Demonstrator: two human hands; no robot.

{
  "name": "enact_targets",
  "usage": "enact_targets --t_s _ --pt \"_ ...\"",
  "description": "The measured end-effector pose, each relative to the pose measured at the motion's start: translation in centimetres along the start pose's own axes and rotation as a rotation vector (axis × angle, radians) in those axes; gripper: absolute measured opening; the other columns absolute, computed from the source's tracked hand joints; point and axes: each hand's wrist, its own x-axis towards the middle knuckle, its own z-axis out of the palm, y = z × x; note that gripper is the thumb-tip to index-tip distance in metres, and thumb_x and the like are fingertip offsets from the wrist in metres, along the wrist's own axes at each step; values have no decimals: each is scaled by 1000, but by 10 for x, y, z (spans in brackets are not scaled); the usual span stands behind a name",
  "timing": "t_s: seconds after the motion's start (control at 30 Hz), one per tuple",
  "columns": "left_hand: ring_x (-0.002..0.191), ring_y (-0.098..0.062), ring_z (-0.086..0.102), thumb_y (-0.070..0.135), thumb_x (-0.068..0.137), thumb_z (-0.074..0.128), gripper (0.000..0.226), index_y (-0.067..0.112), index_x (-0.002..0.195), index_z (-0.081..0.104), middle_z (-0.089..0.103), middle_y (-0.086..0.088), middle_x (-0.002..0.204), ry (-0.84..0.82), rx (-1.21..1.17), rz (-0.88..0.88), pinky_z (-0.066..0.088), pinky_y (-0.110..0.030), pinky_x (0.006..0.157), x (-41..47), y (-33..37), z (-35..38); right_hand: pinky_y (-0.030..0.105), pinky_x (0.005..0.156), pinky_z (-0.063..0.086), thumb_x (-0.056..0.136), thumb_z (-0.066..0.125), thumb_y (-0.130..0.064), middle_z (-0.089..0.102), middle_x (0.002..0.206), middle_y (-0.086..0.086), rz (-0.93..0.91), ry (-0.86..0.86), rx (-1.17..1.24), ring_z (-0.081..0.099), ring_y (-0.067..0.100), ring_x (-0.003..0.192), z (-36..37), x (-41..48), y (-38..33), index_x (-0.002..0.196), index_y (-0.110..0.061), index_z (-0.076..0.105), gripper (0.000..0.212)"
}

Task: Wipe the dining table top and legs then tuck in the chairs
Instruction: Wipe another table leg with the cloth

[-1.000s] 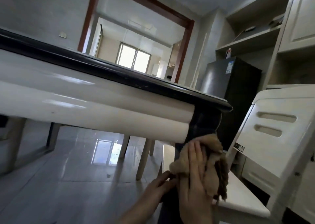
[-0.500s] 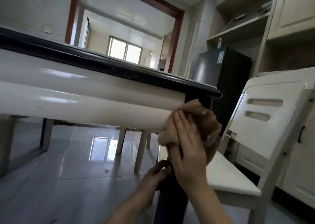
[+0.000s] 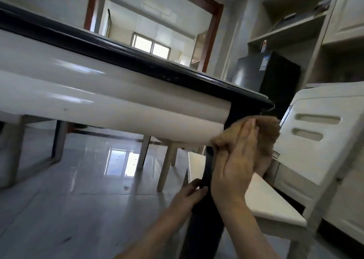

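I look up from low down at the dining table [image 3: 126, 61], which has a black top edge and a glossy white apron. Its near corner leg [image 3: 204, 225] is black. My right hand [image 3: 236, 160] presses a tan cloth [image 3: 266, 136] flat against the upper part of that leg, just under the tabletop corner. Lower down, my left hand [image 3: 189, 195] grips the same leg with its fingers wrapped around it. A white chair [image 3: 315, 140] stands close to the right of the leg, pulled out from the table, its seat behind my right hand.
Legs of other chairs [image 3: 167, 164] show beneath the table on the glossy tiled floor [image 3: 78, 199]. A dark fridge [image 3: 271, 75] stands behind the table corner. White shelves and cabinets [image 3: 295, 26] fill the right wall. A wood-framed doorway [image 3: 212, 22] opens beyond.
My right hand has slid the cloth up the leg from the lower part to just beneath the tabletop corner. My left hand has kept its hold lower on the leg.
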Motion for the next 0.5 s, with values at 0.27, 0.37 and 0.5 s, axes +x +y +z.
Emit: enact_targets --t_s 0.27,0.37,0.5 --pt "100 -8 67 40 87 62 32 25 115 63 72 4 109 -2 -28 48 52 -20 87 -2 2 2 45 119 17 95 32 -53 31 154 -3 453 100 210 28 9 138 -8 -7 6 147 -41 24 54" --pt "105 1 63 44 82 64 36 33 117 59 67 12 117 14 -52 45 48 -17 91 -2 -1 3 58 113 23 92 19 -65 39 149 13 705 -123 320 40 23 133 -10 -62 5 136 -59 28 45" --pt "104 -4 65 41 85 56 22 39 106 61 69 13 110 -15 -58 22 50 -24 93 -4 1 3 38 116 8 89 -5 24 4 147 44 835 -767 -93 22 42 140 -2 -92 -48 130 26 -4 41"
